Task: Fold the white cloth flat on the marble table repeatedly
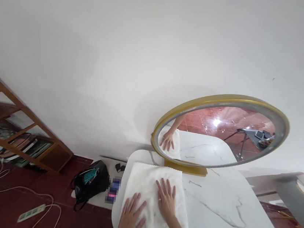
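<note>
A white towel lies spread over the left part of a white marble-patterned table. My left hand rests flat on its near left side, fingers spread. Farther up and to the right, my right hand also presses flat on the cloth, its fingers apart and a ring on one of them. Soft creases run through the towel between the two hands. Just beyond the towel stands an oval mirror with a gold frame and gold base. One of my hands and part of the towel show in its reflection.
Left of the table, a black bag sits on the red tiled floor. A power strip with a looping cable lies farther left, near a wooden shelf. Behind the table rises a white wall. A grey padded seat stands at right.
</note>
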Action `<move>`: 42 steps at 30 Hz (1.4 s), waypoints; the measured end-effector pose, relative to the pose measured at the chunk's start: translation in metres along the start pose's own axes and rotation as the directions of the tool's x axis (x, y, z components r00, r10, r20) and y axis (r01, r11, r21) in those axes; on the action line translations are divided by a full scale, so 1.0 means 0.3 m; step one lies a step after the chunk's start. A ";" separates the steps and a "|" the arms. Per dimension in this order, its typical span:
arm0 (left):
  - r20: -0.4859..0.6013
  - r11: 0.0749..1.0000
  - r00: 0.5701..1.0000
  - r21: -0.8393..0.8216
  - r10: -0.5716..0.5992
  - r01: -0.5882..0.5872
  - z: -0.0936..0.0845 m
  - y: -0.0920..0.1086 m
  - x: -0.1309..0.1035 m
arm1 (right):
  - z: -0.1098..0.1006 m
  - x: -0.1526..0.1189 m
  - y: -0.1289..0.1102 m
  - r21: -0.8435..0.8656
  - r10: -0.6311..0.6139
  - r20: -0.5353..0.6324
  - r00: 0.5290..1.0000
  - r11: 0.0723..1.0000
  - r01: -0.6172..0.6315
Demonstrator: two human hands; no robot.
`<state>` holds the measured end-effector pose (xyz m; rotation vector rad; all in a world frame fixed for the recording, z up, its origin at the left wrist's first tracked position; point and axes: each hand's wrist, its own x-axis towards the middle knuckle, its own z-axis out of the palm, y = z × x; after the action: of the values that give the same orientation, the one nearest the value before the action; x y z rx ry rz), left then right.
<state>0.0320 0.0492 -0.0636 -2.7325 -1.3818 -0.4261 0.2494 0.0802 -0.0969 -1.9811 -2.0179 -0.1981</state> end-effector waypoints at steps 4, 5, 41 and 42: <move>0.018 0.993 0.994 -0.061 -0.103 0.104 0.003 -0.005 0.006 | 0.021 0.040 -0.029 0.019 -0.074 -0.031 0.997 0.997 0.075; 0.010 0.988 0.990 -0.063 -0.138 0.139 0.008 -0.007 0.014 | 0.028 0.057 -0.035 0.028 -0.092 -0.036 0.995 0.995 0.093; -0.096 0.950 0.945 -0.032 -0.314 0.312 0.152 -0.343 0.515 | 0.103 0.475 -0.066 0.151 -0.050 0.112 0.992 0.988 0.033; -0.105 0.954 0.949 -0.026 -0.298 0.297 0.148 -0.329 0.490 | 0.098 0.456 -0.064 0.152 -0.070 0.092 0.993 0.987 0.055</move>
<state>0.0459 0.2307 -0.0749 -2.4677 -1.7713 -0.5870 0.2271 0.2185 -0.0801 -1.8706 -2.0898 0.0354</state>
